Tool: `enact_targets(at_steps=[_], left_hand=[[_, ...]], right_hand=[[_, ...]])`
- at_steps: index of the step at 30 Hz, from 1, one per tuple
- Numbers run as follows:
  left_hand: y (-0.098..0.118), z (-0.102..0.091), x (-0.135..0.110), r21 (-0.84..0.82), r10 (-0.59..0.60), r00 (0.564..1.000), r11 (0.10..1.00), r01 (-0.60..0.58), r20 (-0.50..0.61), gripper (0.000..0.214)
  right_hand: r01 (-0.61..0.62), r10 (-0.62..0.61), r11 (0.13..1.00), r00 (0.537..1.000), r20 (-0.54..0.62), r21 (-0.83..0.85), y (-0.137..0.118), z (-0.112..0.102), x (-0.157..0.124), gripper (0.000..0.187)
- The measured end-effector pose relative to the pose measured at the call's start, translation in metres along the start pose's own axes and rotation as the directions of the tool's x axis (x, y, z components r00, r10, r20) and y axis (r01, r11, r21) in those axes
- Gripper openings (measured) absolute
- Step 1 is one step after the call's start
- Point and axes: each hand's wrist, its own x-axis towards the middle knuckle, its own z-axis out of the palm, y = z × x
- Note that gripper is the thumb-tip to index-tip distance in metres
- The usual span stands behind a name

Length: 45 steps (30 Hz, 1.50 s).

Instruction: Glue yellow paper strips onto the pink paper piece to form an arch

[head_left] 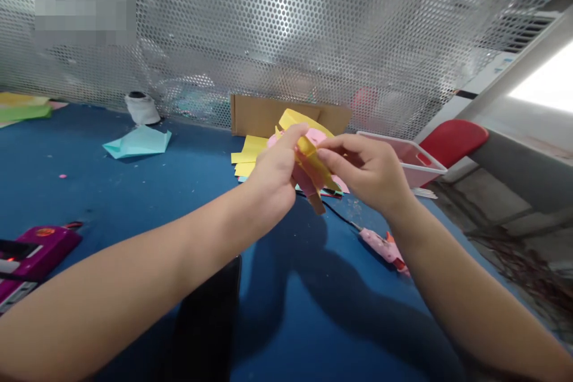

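Fingers of your left hand (273, 176) are closed in a pinch on the yellow folded paper (311, 161), thumb uppermost, holding it raised off the blue table (134, 191) so both sides stay reachable. Your right hand (367, 170) pinches the same piece from the opposite side, fingertips nearly meeting the left ones. Beyond the fingers lie yellow sheets (250, 152); below the right wrist rests a pink glue gun (385, 248).
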Motion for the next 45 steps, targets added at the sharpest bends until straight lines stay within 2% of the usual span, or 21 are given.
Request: enact_targets(at_steps=[4, 6, 7, 8, 10, 11, 12, 14, 16, 18, 21, 24, 26, 28, 30, 32, 34, 36, 39, 41, 45], left_hand=[[0.001, 0.003, -0.006, 0.080, 0.072, 0.997, 0.994, -0.071, 0.002, 0.024], [0.001, 0.000, -0.009, 0.140, 0.142, 0.990, 0.980, -0.140, -0.001, 0.024], [0.001, -0.002, -0.010, 0.167, 0.188, 0.982, 0.968, -0.185, 0.000, 0.024], [0.001, -0.005, -0.011, 0.200, 0.231, 0.973, 0.953, -0.228, 0.009, 0.024], [0.002, -0.013, -0.015, 0.289, 0.323, 0.946, 0.902, -0.319, 0.037, 0.026], [0.002, -0.017, -0.018, 0.355, 0.381, 0.924, 0.859, -0.369, 0.039, 0.028], [0.002, -0.021, -0.021, 0.432, 0.452, 0.891, 0.798, -0.420, 0.031, 0.032], [0.003, -0.029, -0.028, 0.618, 0.576, 0.816, 0.625, -0.477, 0.047, 0.040], [0.003, -0.033, -0.034, 0.735, 0.574, 0.802, 0.470, -0.489, 0.166, 0.043], [0.003, -0.035, -0.038, 0.784, 0.534, 0.806, 0.374, -0.495, 0.254, 0.045], [0.003, -0.033, -0.038, 0.822, 0.497, 0.812, 0.293, -0.489, 0.305, 0.046], [0.005, -0.032, -0.034, 0.860, 0.419, 0.839, 0.215, -0.462, 0.347, 0.046], [0.006, -0.031, -0.031, 0.881, 0.348, 0.861, 0.160, -0.444, 0.371, 0.046], [0.006, -0.031, -0.029, 0.886, 0.280, 0.871, 0.118, -0.448, 0.403, 0.045], [0.006, -0.031, -0.028, 0.875, 0.200, 0.872, 0.108, -0.472, 0.446, 0.043], [0.007, -0.030, -0.029, 0.859, 0.127, 0.868, 0.134, -0.495, 0.480, 0.038], [0.007, -0.031, -0.029, 0.847, 0.077, 0.865, 0.178, -0.501, 0.496, 0.034], [0.008, -0.034, -0.030, 0.838, 0.056, 0.865, 0.223, -0.498, 0.499, 0.033], [0.010, -0.038, -0.030, 0.835, 0.031, 0.869, 0.262, -0.485, 0.494, 0.031], [0.011, -0.041, -0.029, 0.836, 0.037, 0.868, 0.252, -0.487, 0.495, 0.031], [0.015, -0.042, -0.029, 0.835, 0.110, 0.864, 0.222, -0.503, 0.492, 0.034]], right_hand=[[-0.036, 0.037, 0.998, 0.999, -0.026, 0.055, -0.003, -0.007, 0.012, 0.023], [-0.070, 0.070, 0.998, 0.997, 0.015, 0.002, 0.004, -0.017, 0.009, 0.027], [-0.089, 0.093, 0.994, 0.992, 0.079, -0.059, 0.010, -0.025, 0.003, 0.027], [-0.095, 0.125, 0.984, 0.972, 0.199, -0.153, 0.020, -0.034, -0.006, 0.027], [-0.051, 0.205, 0.941, 0.872, 0.445, -0.334, 0.049, -0.053, -0.031, 0.021], [-0.029, 0.238, 0.917, 0.840, 0.488, -0.398, 0.065, -0.062, -0.047, 0.026], [-0.016, 0.259, 0.896, 0.830, 0.494, -0.443, 0.083, -0.071, -0.064, 0.032], [0.013, 0.247, 0.884, 0.835, 0.491, -0.466, 0.113, -0.085, -0.095, 0.047], [0.039, 0.193, 0.898, 0.860, 0.472, -0.439, 0.133, -0.095, -0.117, 0.055], [0.038, 0.169, 0.906, 0.881, 0.442, -0.421, 0.139, -0.100, -0.127, 0.059], [0.018, 0.133, 0.922, 0.923, 0.362, -0.386, 0.128, -0.102, -0.124, 0.054], [-0.005, 0.110, 0.935, 0.955, 0.277, -0.355, 0.099, -0.096, -0.111, 0.032], [-0.095, 0.168, 0.954, 0.955, 0.245, -0.285, 0.075, -0.086, -0.102, 0.017], [-0.161, 0.188, 0.979, 0.948, 0.257, -0.123, 0.053, -0.070, -0.092, 0.017], [-0.213, 0.171, 0.970, 0.943, 0.287, 0.120, 0.038, -0.050, -0.082, 0.026], [-0.257, 0.153, 0.893, 0.945, 0.288, 0.370, 0.029, -0.029, -0.072, 0.034], [-0.302, 0.181, 0.797, 0.946, 0.270, 0.524, 0.022, -0.011, -0.062, 0.035], [-0.334, 0.241, 0.762, 0.941, 0.237, 0.554, 0.015, 0.002, -0.054, 0.028], [-0.348, 0.287, 0.816, 0.937, 0.199, 0.461, 0.005, 0.008, -0.046, 0.030], [-0.336, 0.288, 0.839, 0.942, 0.175, 0.428, 0.002, 0.008, -0.044, 0.032], [-0.346, 0.331, 0.824, 0.937, 0.114, 0.448, 0.005, 0.007, -0.044, 0.016]])
